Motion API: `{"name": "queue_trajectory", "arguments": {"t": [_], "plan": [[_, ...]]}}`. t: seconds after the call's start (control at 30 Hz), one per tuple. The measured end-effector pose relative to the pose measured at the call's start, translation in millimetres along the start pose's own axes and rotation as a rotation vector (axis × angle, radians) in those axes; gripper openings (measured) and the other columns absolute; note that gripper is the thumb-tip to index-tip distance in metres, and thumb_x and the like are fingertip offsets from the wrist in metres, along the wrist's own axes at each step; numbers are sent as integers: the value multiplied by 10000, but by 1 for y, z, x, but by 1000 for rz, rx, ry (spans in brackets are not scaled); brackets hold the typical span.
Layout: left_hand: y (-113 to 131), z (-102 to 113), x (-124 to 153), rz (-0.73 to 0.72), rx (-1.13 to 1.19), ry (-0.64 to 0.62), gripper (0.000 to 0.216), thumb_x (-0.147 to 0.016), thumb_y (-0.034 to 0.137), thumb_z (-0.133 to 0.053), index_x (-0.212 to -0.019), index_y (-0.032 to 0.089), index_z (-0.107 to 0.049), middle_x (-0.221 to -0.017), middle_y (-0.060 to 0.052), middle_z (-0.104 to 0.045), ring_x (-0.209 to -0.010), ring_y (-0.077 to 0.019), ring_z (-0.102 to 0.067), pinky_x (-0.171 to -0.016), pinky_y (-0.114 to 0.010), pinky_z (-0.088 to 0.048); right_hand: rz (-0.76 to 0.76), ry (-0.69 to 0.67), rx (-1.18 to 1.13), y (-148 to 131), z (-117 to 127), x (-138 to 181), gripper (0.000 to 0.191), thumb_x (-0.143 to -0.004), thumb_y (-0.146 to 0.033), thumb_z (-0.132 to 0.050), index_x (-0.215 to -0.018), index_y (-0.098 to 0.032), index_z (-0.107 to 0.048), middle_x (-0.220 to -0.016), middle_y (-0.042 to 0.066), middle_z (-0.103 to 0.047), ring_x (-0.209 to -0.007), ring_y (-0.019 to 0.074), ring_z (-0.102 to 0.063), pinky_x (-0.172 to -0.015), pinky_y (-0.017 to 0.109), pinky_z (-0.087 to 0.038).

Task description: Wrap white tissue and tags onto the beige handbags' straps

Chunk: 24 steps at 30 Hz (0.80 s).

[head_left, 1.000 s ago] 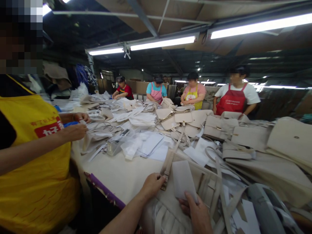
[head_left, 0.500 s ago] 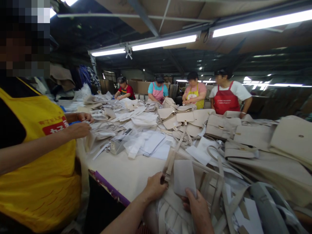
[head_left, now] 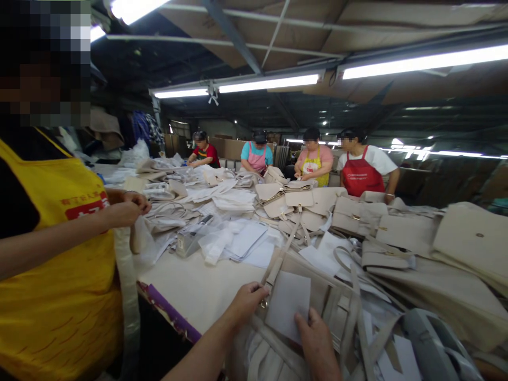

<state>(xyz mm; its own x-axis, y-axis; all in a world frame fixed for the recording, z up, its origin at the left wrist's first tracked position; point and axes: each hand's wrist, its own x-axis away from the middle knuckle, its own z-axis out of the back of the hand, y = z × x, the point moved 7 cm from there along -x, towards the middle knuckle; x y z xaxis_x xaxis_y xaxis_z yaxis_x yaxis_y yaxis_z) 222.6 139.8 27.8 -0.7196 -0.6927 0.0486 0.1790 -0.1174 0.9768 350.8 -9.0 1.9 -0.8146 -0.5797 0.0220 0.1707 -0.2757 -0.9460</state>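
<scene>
My left hand (head_left: 246, 302) is closed on the metal-buckled end of a beige bag strap (head_left: 273, 269), thumb and fingers pinching near the buckle. My right hand (head_left: 316, 334) grips a white sheet of paper (head_left: 289, 301) by its lower right edge, thumb on top. The sheet lies over an open beige bag (head_left: 331, 278), close to the strap's hardware. Part of the bag's inside and its gathered straps (head_left: 264, 344) show beneath my hands. The fingers of my right hand under the sheet are mostly hidden.
A person in a yellow apron (head_left: 79, 296) stands close on the left, hands together. Several co-workers stand across the table (head_left: 186, 291). Beige bags (head_left: 408, 225) pile up at right. White papers (head_left: 246, 241), a tape dispenser (head_left: 190, 241) and a grey device (head_left: 432, 338) lie around.
My right hand has brought the white sheet left and lower, tilting it nearer the strap buckle. My left hand still holds the strap. The neighbouring person's hands have moved slightly.
</scene>
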Motion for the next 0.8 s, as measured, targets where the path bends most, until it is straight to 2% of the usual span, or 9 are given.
{"name": "queue_trajectory", "arguments": {"t": [0.17, 0.27, 0.37, 0.43, 0.53, 0.67, 0.8], "plan": [[7, 3, 4, -6, 59, -38, 308, -735, 409, -515, -811, 131, -623, -696, -12, -621, -654, -138, -555, -624, -229, -413, -5, -32, -56, -9, -26, -20, 252, -629, -376, -507, -762, -176, -583, -683, 43, -664, -651, 210, -605, -607, 285, -440], [0, 10, -1, -4, -17, 70, 311, -749, 414, -494, -783, 134, -626, -689, -27, -629, -662, -160, -568, -626, -248, -422, -11, -30, -93, -12, -43, -26, 300, -657, -385, -465, -810, -158, -587, -721, 59, -675, -682, 216, -619, -606, 285, -453], [-8, 21, -8, -5, -66, 214, 340, -790, 417, -432, -858, 137, -613, -825, -64, -657, -805, -189, -584, -738, -272, -428, -14, -31, -117, -11, -52, -27, 326, -652, -397, -472, -815, -143, -596, -751, 79, -687, -704, 224, -628, -619, 289, -462], [-12, 25, -14, 4, -93, 259, 318, -774, 381, -465, -919, 137, -609, -906, -75, -663, -861, -195, -585, -780, -273, -425, -16, -47, -129, -9, -55, -27, 336, -645, -402, -481, -803, -132, -601, -758, 92, -692, -695, 226, -629, -613, 293, -465], [-14, 22, -22, 12, -125, 255, 291, -718, 308, -543, -934, 130, -624, -922, -82, -670, -848, -199, -595, -759, -266, -436, 8, -92, -143, -10, -58, -29, 348, -642, -414, -494, -790, -128, -625, -741, 86, -698, -682, 224, -627, -609, 293, -464], [-15, 18, -26, 20, -138, 260, 297, -719, 286, -548, -953, 116, -614, -924, -88, -665, -852, -192, -599, -743, -256, -442, 39, -140, -150, -12, -63, -38, 308, -600, -397, -542, -728, -142, -656, -672, 49, -693, -647, 216, -618, -599, 288, -456], [-13, 18, -28, 3, -161, 246, 244, -687, 293, -593, -863, 124, -609, -778, -46, -642, -746, -170, -592, -654, -238, -436, 22, -177, -159, -12, -68, -42, 307, -581, -383, -542, -710, -133, -666, -631, 43, -686, -618, 220, -619, -574, 292, -463]]}}
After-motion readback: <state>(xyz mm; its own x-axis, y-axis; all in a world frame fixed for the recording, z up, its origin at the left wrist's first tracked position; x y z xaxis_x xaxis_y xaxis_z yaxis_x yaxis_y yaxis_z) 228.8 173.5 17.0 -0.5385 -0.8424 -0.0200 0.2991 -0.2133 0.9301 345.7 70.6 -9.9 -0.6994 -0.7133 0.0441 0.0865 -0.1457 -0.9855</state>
